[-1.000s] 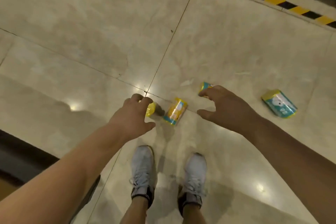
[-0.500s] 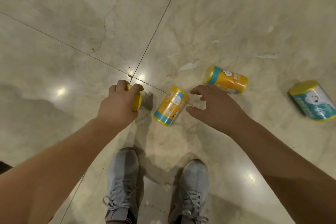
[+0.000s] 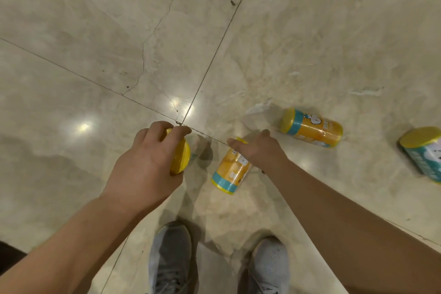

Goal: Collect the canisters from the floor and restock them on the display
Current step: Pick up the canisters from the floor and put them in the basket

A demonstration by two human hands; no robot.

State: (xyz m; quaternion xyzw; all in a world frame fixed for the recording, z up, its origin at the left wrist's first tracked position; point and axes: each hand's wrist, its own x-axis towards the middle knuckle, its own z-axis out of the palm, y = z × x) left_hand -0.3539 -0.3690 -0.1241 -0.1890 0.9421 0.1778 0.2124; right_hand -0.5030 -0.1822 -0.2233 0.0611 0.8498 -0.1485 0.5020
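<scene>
My left hand (image 3: 150,162) is wrapped around a canister with a yellow lid (image 3: 181,157); only the lid end shows past my fingers. An orange canister with a teal band (image 3: 229,172) lies on its side on the floor just right of it. My right hand (image 3: 257,150) lies over the far end of that canister, fingers curled on it. A second orange canister (image 3: 311,127) lies on its side farther right. A teal canister with a yellow lid (image 3: 423,150) lies at the right edge, partly cut off.
The floor is glossy beige marble tile (image 3: 95,31) with dark grout lines crossing near my hands. My two grey sneakers (image 3: 171,258) stand at the bottom of the view. A dark strip (image 3: 9,255) shows at the lower left corner.
My right hand has come down from hovering over the floor onto the middle orange canister. My left hand has closed more tightly on its canister. The view has dropped closer to the floor.
</scene>
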